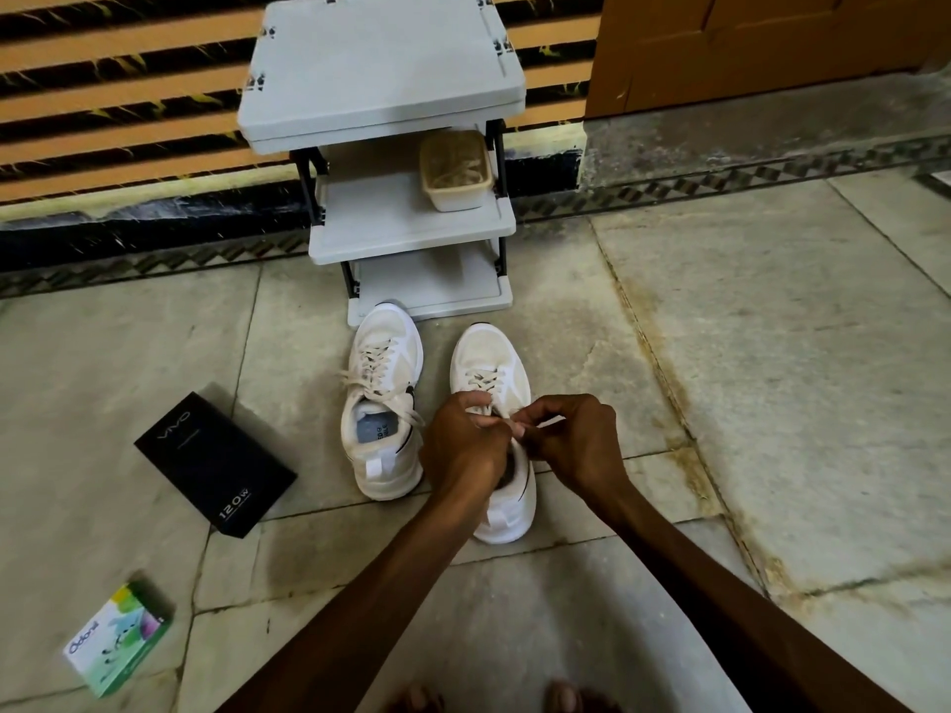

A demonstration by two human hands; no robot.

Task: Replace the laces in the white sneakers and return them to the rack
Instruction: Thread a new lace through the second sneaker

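The rack (pixel 391 218) stood just beyond the sneakers' toes, a tub (pixel 455 169) filling the right of its middle shelf. A narrow gap separated left sneaker (pixel 383 362) and right sneaker (pixel 486 360). Floor (pixel 772 326) lay open rightward; a black box (pixel 213 463) sat leftward.

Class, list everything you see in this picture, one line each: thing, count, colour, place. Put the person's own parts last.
sneakers: two, white, floor, before the rack
lace: one, off-white, right-hand sneaker, pinched by both hands
rack: one, grey, against wall
tub: one, beige, rack's middle shelf
black box: one, black, floor, left of sneakers
small box: one, green and white, floor, lower left
door: one, brown, upper right
left hand, right hand: two, over the right-hand sneaker
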